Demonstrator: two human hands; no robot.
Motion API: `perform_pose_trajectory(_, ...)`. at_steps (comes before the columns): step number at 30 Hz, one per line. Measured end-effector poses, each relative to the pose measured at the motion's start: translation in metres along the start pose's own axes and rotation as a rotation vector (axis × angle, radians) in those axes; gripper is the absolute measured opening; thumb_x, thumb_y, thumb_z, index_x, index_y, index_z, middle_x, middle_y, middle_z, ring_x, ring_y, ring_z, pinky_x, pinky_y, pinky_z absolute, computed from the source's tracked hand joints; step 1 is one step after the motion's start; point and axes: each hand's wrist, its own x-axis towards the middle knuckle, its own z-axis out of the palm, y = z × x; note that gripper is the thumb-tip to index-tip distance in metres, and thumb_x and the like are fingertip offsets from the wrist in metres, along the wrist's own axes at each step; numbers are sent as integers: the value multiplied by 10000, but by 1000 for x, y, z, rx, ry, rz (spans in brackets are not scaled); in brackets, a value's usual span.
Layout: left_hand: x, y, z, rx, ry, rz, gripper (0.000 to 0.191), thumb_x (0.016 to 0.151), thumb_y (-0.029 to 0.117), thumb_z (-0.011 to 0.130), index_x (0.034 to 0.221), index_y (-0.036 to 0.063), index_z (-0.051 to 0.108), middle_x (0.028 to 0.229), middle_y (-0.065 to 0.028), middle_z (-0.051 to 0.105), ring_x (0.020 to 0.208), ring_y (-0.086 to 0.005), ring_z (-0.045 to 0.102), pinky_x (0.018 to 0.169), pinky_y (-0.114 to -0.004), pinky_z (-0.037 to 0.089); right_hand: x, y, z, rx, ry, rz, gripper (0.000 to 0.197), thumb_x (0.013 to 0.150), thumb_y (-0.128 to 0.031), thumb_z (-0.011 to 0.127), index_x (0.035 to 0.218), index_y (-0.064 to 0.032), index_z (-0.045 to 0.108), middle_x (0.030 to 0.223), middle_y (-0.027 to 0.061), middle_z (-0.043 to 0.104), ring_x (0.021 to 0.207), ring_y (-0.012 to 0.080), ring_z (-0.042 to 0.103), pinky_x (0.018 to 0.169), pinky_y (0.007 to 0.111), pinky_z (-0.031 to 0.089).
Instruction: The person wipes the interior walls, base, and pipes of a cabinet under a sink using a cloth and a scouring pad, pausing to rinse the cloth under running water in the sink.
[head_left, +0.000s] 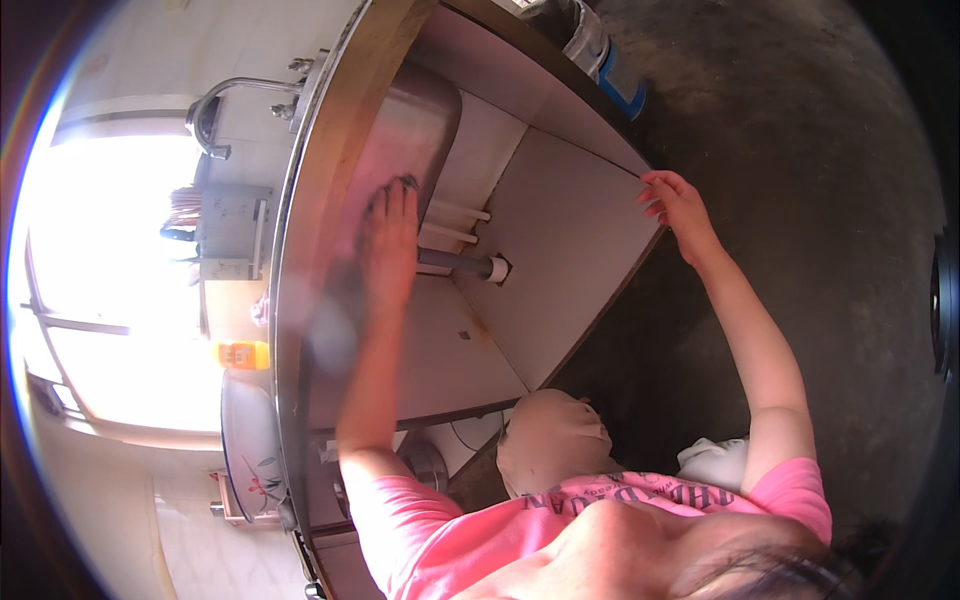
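Observation:
My left hand (391, 236) reaches into an open sink cabinet. Its fingers lie flat against the outside of the metal sink basin (420, 112). Dark blurred patches edge the fingertips, so I cannot tell whether they are shadow, reflection or something under the hand. At the front edge of the cabinet's bottom panel (577, 217), my right hand (671, 202) rests with loosely bent fingers and nothing visible in it. Below the basin, a grey drain pipe (465, 262) enters a white collar (498, 268) in that panel. Two thin white pipes (454, 221) run beside it.
Above the counter edge (281, 217) are a curved metal faucet (247, 82), a utensil rack (236, 229), a yellow bottle (241, 355) and a flowered enamel basin (251, 442). A bucket (611, 67) stands beside the cabinet on the dark floor (787, 187).

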Motion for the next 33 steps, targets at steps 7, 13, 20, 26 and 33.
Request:
perform_pose_trajectory(7,93,16,0,-60,203,71,464,824,92,473,1285,52,443,1347,-91,415,1235,-256,402,1014,-351,359,4,-3,4,44,47,-10,213,904,-185,432,1025,-106,589,831,-9,586,695,80,512,624,227,385)
perform_pose_trajectory(13,85,-15,-33,28,196,-3,458,818,73,468,1274,32,445,1329,-124,428,1246,-288,387,1016,-378,351,5,-7,-7,56,64,-39,211,897,-174,435,1014,-97,592,829,-9,586,696,81,508,620,218,382)
perform_pose_trajectory(20,74,29,-1,-100,122,152,472,828,85,482,1295,48,432,1355,-112,415,1259,-279,391,1020,-372,364,6,0,-5,64,58,-17,193,918,-205,438,1001,-119,590,814,-35,575,698,63,494,609,192,359)
perform_pose_trajectory(26,-63,-28,4,-229,-6,-305,466,817,47,485,1278,11,425,1348,-191,396,1249,-380,373,1055,-478,288,10,0,-20,19,125,-25,216,903,-179,427,1006,-97,598,844,-15,590,696,81,510,617,221,381)
perform_pose_trajectory(33,50,-5,-6,-267,330,-5,480,811,61,534,1270,-11,414,1312,-221,412,1215,-408,392,1026,-458,327,23,35,7,14,23,81,219,905,-167,421,1016,-112,602,848,-18,587,712,78,511,630,219,374)
